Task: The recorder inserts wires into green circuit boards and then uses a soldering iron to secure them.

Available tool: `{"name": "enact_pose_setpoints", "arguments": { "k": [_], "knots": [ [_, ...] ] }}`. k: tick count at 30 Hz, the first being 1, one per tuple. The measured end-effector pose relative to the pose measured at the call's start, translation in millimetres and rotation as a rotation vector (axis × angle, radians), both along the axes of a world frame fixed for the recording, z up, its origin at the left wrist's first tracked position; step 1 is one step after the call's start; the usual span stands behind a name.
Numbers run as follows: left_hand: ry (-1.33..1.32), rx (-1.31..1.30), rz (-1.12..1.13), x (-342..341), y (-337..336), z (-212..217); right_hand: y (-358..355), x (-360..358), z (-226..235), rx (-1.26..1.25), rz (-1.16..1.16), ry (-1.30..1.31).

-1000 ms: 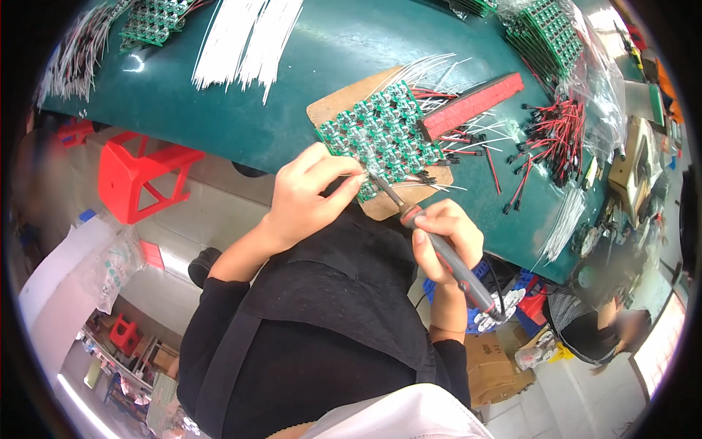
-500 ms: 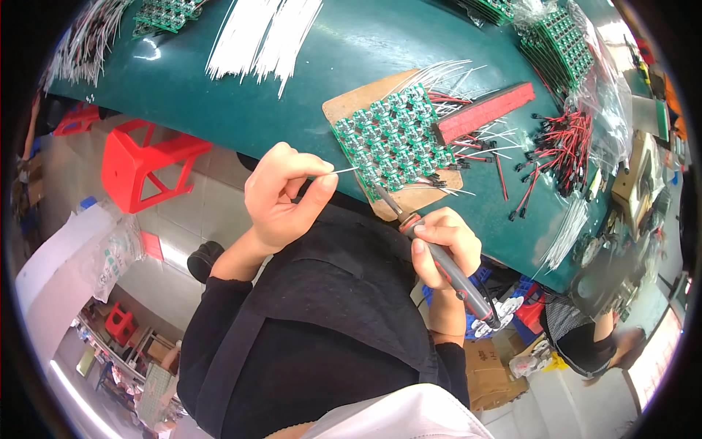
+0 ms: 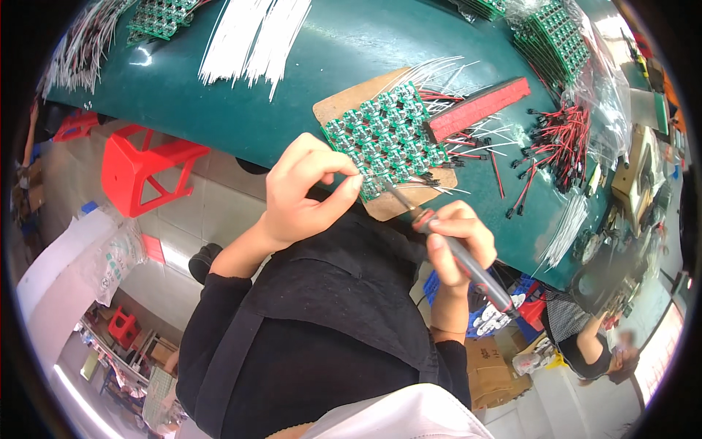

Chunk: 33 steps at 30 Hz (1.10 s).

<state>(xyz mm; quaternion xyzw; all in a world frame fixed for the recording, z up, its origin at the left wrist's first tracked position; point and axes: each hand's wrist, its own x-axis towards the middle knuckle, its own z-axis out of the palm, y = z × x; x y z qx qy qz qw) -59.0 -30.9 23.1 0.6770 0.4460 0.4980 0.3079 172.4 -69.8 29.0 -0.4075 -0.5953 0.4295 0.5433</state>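
Note:
My left hand (image 3: 306,192) is pinched at the lower left corner of a green circuit board panel (image 3: 387,135). A thin white wire was in this pinch a moment ago; now the fingertips mostly cover it. My right hand (image 3: 462,238) grips a grey and red soldering iron (image 3: 479,276) like a pen, its metal tip pointing at the panel's near edge, close to my left fingertips. The panel carries rows of small parts and lies on a brown backing board (image 3: 338,104). A long red bar (image 3: 482,110) rests across its right side, with wires spreading from beneath.
Bundles of white wires (image 3: 256,44) lie at the back left. To the right are a heap of red and black wires with plugs (image 3: 563,143), stacked green panels (image 3: 556,40) in clear plastic, and more white wires (image 3: 564,233). A red stool (image 3: 150,164) stands left of the table.
My left hand has moved right, up to the panel's edge, and the white wire shows far less. The iron has shifted slightly right, its tip still by the panel.

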Motion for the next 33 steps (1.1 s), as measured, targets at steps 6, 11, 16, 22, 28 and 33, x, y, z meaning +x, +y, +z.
{"name": "enact_pose_setpoints", "arguments": {
  "k": [6, 11, 16, 22, 28, 33],
  "knots": [
    [0.18, -0.046, -0.03, 16.7, 0.9, -11.3, 5.2, 18.9, 1.4, -0.069, -0.019, -0.061],
    [0.192, -0.061, -0.033, 21.7, 4.9, -19.0, 8.9, 18.5, -5.4, -0.063, -0.03, -0.077],
    [0.226, -0.09, -0.034, 22.2, 6.8, -17.3, 15.3, 21.3, -5.2, -0.103, 0.028, -0.062],
    [0.176, -0.176, 0.02, 27.0, 11.2, -6.9, 24.6, 22.9, 1.9, -0.019, 0.089, -0.158],
    [0.24, -0.048, -0.044, 32.4, 17.9, -11.3, 20.1, 34.2, -1.8, -0.026, -0.038, -0.058],
    [0.336, 0.013, -0.076, 39.7, 19.6, -14.7, 23.1, 33.2, -2.1, -0.06, -0.011, -0.109]
  ]
}}
